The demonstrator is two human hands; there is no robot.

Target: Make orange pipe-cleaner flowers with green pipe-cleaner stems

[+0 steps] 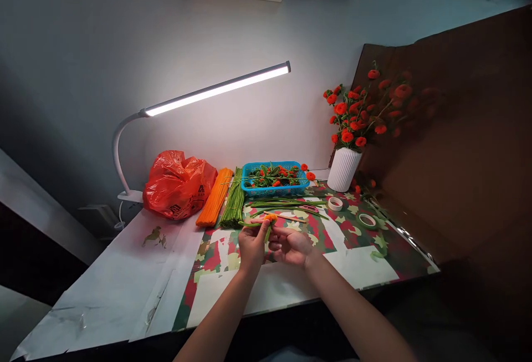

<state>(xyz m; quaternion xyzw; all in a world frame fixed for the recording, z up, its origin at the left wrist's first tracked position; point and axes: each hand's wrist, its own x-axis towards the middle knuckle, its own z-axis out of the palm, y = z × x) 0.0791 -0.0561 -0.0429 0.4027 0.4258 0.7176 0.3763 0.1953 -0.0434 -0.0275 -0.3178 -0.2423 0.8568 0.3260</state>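
Note:
Above the near part of the table, my left hand (252, 243) pinches a small orange flower piece (270, 218) with green strips hanging from it. My right hand (293, 246) is just right of it, palm turned up, its fingers curled near the green strips; its fingertips touch or nearly touch the piece. Whether they grip anything is too small to tell. Behind my hands lie loose green stems (286, 204) and a thin light stick (286, 217).
Behind are a red plastic bag (177, 187), orange stems (215, 198), green stems (233, 201) and a blue basket (274, 190) of flowers. Tape rolls (334, 204) (367, 221) and a white vase (344, 171) are right. A lamp (220, 89) reaches over.

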